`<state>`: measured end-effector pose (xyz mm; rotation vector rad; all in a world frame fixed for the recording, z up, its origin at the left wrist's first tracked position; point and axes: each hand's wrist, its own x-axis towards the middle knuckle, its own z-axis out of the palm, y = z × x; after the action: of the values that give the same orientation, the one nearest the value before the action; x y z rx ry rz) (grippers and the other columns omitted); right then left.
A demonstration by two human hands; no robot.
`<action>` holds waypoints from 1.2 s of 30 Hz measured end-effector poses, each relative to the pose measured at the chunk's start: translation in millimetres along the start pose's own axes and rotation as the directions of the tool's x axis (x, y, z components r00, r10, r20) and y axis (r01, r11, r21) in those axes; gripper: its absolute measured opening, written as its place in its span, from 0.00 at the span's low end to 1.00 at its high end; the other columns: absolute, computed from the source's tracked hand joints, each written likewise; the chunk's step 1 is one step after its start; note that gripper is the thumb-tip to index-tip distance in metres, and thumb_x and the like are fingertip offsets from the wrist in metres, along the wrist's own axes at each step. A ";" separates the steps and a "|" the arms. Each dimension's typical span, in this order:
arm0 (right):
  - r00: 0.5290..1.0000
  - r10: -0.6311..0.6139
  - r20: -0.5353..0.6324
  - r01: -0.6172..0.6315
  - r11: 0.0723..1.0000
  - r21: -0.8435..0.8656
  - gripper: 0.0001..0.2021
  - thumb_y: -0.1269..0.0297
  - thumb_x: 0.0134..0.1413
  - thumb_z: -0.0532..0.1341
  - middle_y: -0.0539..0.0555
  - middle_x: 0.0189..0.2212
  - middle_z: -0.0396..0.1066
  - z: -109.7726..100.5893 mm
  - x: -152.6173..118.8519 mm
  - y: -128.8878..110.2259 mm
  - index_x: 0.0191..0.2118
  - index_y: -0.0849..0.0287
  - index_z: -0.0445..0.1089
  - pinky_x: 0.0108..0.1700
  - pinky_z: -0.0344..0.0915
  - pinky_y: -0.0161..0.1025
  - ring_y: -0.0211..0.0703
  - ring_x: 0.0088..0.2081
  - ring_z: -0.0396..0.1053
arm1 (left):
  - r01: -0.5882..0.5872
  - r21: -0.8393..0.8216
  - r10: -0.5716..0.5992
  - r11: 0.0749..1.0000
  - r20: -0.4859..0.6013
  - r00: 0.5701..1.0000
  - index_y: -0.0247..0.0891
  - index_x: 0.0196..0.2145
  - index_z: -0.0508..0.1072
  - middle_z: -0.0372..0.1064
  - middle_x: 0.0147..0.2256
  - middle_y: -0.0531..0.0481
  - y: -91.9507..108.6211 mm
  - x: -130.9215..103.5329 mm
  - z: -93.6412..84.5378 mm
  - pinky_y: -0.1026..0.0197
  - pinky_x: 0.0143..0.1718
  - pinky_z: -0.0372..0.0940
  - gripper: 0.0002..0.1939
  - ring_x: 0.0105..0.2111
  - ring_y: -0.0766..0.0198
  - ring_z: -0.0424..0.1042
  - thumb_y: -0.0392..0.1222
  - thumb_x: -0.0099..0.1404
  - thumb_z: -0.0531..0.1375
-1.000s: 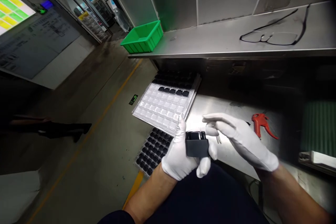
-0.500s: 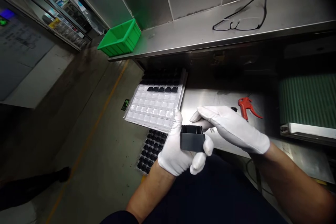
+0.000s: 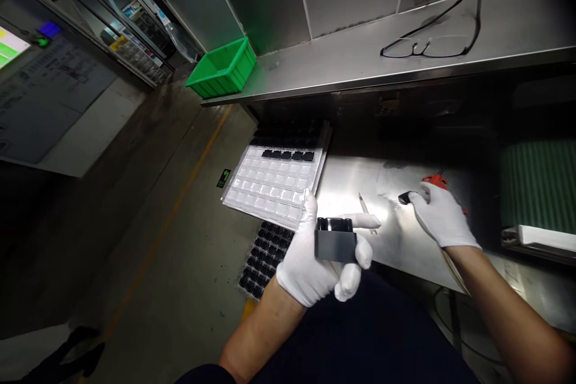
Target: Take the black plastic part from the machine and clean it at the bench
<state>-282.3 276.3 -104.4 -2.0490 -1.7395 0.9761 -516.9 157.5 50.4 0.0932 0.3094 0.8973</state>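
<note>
My left hand [image 3: 315,255], in a white glove, holds a black rectangular part [image 3: 336,241] with its open side facing up and away. White-gloved too, my right hand [image 3: 438,213] is over the steel bench [image 3: 346,186], with a small black piece [image 3: 404,198] between its thumb and fingers. Just behind that hand lies a red air gun [image 3: 435,180], partly covered by it. A thin pen-like tool [image 3: 363,204] rests on the bench between my hands. Left of it, a white tray [image 3: 270,177] carries rows of black pieces at its far end.
A green bin [image 3: 222,72] and a pair of glasses [image 3: 425,48] sit on the raised steel shelf [image 3: 315,69]. Below the white tray is another tray of black parts [image 3: 263,258]. A green ribbed belt [image 3: 540,186] is at the right. At the lower left, a person's dark leg shows.
My right hand has moved away from the black part to the right, and now grasps a small black piece beside the red air gun. The pen-like tool is now visible on the bench.
</note>
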 end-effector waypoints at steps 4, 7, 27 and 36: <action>0.970 0.244 0.011 -0.236 0.948 -0.211 0.28 0.59 0.60 0.55 0.76 0.57 0.58 16.6 23.9 45.4 0.61 0.71 0.60 0.50 0.64 0.58 0.75 0.55 0.62 | -0.005 0.014 0.006 1.000 -0.042 0.999 0.23 0.56 0.70 0.76 0.28 0.36 0.8 -2.8 3.2 0.63 0.11 0.65 0.54 0.14 0.61 0.71 0.77 0.63 0.36; 0.944 0.330 0.008 -0.315 0.905 -0.286 0.34 0.57 0.58 0.57 0.75 0.59 0.54 27.8 39.0 70.4 0.65 0.71 0.54 0.53 0.62 0.58 0.74 0.58 0.58 | -0.018 0.000 0.018 1.000 -0.064 0.998 0.23 0.56 0.70 0.77 0.28 0.37 1.0 -3.9 4.6 0.64 0.10 0.62 0.52 0.13 0.62 0.70 0.76 0.64 0.37; 0.942 0.336 0.019 -0.312 0.892 -0.328 0.36 0.46 0.55 0.57 0.72 0.58 0.56 52.4 35.9 114.3 0.63 0.65 0.55 0.45 0.65 0.54 0.69 0.54 0.65 | -0.071 0.324 0.157 0.943 -0.248 0.956 0.27 0.47 0.76 0.75 0.26 0.39 -4.4 8.5 5.6 0.62 0.14 0.68 0.51 0.15 0.60 0.72 0.70 0.67 0.27; 0.955 0.295 0.018 -0.276 0.912 -0.304 0.28 0.49 0.56 0.56 0.72 0.53 0.60 57.3 39.1 130.9 0.56 0.64 0.62 0.39 0.64 0.51 0.66 0.49 0.68 | -0.145 0.529 0.349 0.836 -0.310 0.884 0.31 0.44 0.77 0.76 0.25 0.42 -12.5 6.8 16.2 0.67 0.17 0.68 0.42 0.18 0.63 0.74 0.63 0.72 0.32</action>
<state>-218.2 270.8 -237.9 -2.5492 -1.7401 0.9105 -498.7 155.8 61.7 0.4409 0.9277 1.0833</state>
